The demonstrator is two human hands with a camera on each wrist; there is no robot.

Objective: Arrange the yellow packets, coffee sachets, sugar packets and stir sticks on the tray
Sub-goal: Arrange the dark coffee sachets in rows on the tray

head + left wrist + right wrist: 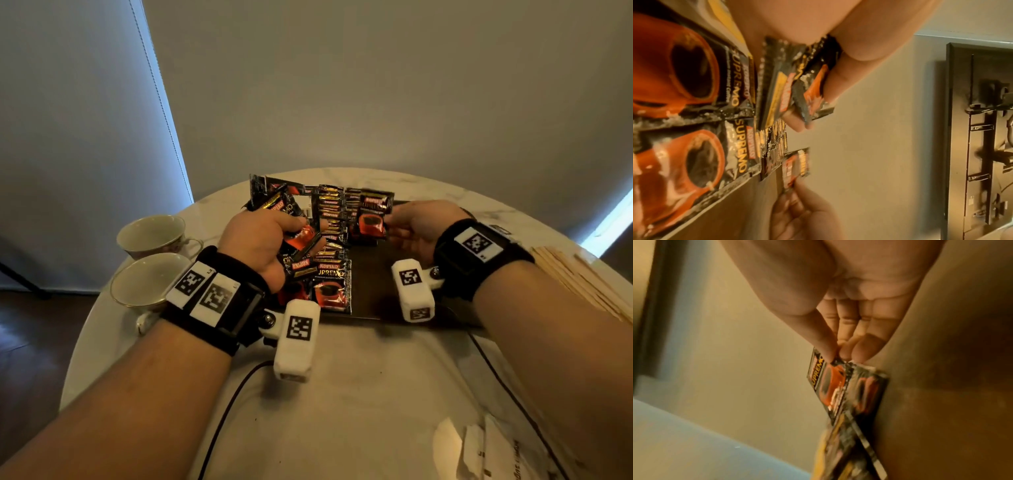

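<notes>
- Head view: the left hand (265, 240) grips a loose bundle of Kopiko coffee sachets (291, 222) above the left part of the dark tray (373, 277); the right hand (416, 228) pinches one edge of a single sachet (371, 219) over the tray's far middle.
- Further sachets lie overlapped in a row on the tray (332, 219), with one flat at the near edge (330, 286).
- Off the tray on the white marble table (342, 394) — two teacups (150, 236) at left, wooden stir sticks (582, 284) at right, and white paper packets (479, 448) at the near right.
- Left wrist view: curled fingers (838, 76) clamp several fanned sachets (795, 91); two Supremo sachets (694, 113) lie flat below, and the other hand (801, 216) holds a sachet by its edge (796, 167).
- Right wrist view: thumb and fingertips (857, 352) pinch the top edge of one sachet (828, 386) — it hangs against another sachet (869, 394); the lower part is blurred.
</notes>
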